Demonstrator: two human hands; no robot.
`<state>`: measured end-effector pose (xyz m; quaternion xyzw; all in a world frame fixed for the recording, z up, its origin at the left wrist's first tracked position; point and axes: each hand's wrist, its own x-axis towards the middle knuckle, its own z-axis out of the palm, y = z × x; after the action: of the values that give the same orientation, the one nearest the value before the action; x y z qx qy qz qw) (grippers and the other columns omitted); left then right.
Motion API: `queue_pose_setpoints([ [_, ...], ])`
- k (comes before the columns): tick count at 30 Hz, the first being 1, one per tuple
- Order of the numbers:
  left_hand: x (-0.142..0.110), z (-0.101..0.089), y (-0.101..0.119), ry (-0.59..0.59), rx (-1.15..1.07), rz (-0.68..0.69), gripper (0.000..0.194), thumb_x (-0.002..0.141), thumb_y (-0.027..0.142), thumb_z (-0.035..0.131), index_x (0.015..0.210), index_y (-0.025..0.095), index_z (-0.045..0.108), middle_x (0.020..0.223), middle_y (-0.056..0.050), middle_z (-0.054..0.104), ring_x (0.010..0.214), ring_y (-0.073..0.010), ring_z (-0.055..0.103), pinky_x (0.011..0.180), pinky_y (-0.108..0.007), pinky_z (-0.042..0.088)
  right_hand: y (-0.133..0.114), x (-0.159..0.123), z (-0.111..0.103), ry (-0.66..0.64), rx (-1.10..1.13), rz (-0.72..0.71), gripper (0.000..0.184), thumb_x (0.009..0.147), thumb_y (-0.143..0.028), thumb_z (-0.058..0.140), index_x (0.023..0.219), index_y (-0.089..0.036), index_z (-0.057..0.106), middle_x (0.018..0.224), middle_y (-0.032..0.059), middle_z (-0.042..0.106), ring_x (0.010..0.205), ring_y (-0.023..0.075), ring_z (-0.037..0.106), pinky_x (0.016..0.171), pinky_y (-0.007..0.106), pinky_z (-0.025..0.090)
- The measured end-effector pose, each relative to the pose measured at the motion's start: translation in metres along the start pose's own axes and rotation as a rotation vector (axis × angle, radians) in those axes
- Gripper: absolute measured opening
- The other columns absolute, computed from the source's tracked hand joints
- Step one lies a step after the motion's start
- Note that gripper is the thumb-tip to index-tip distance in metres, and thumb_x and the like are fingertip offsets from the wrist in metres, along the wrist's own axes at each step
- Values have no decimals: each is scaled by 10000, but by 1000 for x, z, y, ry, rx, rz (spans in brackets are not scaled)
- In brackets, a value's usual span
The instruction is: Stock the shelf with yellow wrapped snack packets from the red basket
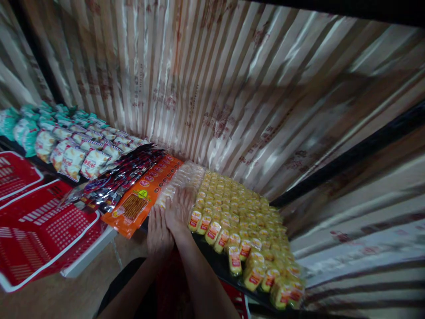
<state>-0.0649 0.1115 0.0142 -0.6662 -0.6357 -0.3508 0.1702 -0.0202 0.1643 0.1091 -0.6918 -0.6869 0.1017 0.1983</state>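
Observation:
My left hand (160,232) lies with its fingers stretched out at the front edge of a row of clear-wrapped, whitish packets (189,173). Beside it, slightly farther in, my right hand (179,209) rests flat on top of those packets, fingers extended. The two hands touch or nearly touch, and neither grips anything. Just left of them is an orange snack bag (143,200) with brown sticks pictured on it. On the right side, yellow wrapped snack cakes (232,208) with red and white labels stand in close rows.
Farther left on the dark shelf (215,261) are dark shiny packets (122,177), white snack bags (94,163) and teal bags (28,133). Red baskets (49,235) stand below at the left. Wrinkled printed sheeting (186,88) hangs behind, with a dark post (348,153) at the right.

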Motion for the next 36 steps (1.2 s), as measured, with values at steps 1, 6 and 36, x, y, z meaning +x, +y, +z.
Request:
queue_pose_setpoints([
  [1, 1, 0, 0, 9, 3, 3, 542, 839, 151, 340, 1338, -59, 300, 1441, -270, 207, 1354, -358, 116, 1044, -552, 317, -2, 5, 2, -13, -14, 19, 565, 913, -406, 265, 1411, -140, 266, 1493, 134, 180, 1386, 281, 2, 1097, 476, 60],
  [6, 2, 0, -2, -2, -12, -37, 565, 820, 196, 354, 1323, -62, 333, 1439, -271, 212, 1354, -364, 121, 1032, -547, 329, -5, 16, 16, 10, -60, 61, 582, 909, -432, 271, 1400, -122, 296, 1480, 161, 207, 1378, 316, 67, 1090, 456, 66],
  [36, 7, -6, 3, -35, -93, -56, 718, 852, 305, 491, 1430, 89, 124, 1478, -222, 150, 1343, -371, 195, 1038, -558, 280, 12, 107, 1, -184, -141, 101, 680, 881, -552, 187, 1445, -179, 118, 1522, 86, -34, 1375, 278, -113, 1081, 484, -36],
])
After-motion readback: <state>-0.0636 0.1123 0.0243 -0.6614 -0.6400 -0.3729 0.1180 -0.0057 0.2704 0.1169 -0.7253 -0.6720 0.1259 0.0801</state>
